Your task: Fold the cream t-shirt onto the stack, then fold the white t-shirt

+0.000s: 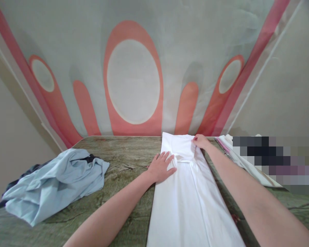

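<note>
A long white garment [185, 206], folded into a narrow strip, runs from the near edge of the view to the far edge of the table. Its exact kind does not show. My left hand [161, 168] lies on its left edge with the fingers spread, pressing near a raised crease. At the far right corner, my right hand [201, 141] pinches the cloth between thumb and fingers. Between the two hands, the far end forms a flat panel with a crosswise fold below it.
A crumpled light blue garment [59, 185] lies on the left of the wood-patterned table [126, 151], with dark cloth [28, 173] beneath it. Whitish folded cloth [243, 164] and a blurred-out patch are at the right. A wall covering with orange shapes [134, 25] rises behind the table.
</note>
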A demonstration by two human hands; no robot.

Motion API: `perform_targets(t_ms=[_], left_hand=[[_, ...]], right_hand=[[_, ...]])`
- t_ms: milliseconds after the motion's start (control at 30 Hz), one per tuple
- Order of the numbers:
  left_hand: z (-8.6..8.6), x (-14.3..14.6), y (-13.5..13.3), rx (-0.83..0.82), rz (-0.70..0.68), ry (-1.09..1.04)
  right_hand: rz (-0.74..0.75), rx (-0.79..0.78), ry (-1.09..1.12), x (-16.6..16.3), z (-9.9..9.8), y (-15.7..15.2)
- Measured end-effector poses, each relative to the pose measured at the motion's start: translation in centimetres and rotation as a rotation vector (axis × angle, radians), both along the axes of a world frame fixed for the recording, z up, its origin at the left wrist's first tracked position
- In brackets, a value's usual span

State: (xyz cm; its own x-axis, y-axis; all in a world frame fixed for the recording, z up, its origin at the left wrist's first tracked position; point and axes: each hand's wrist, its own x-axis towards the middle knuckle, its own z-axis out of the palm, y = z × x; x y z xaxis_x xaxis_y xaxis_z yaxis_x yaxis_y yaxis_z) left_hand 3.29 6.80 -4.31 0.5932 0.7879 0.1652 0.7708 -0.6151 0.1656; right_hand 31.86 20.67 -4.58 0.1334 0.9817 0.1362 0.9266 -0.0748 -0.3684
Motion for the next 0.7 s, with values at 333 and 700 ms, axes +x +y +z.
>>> perform_targets(t_ms=[333, 700], left_hand=[[0.1, 0.1, -0.1, 0.021, -0.003, 0.052], [0.3, 0.0, 0.0, 0.012, -0.003, 0.092]], right_hand=[[-0.081, 0.054, -0.122, -1.0, -0.7, -5.1], [0.075, -0.233, 0.117, 1.8, -0.4, -11.1]])
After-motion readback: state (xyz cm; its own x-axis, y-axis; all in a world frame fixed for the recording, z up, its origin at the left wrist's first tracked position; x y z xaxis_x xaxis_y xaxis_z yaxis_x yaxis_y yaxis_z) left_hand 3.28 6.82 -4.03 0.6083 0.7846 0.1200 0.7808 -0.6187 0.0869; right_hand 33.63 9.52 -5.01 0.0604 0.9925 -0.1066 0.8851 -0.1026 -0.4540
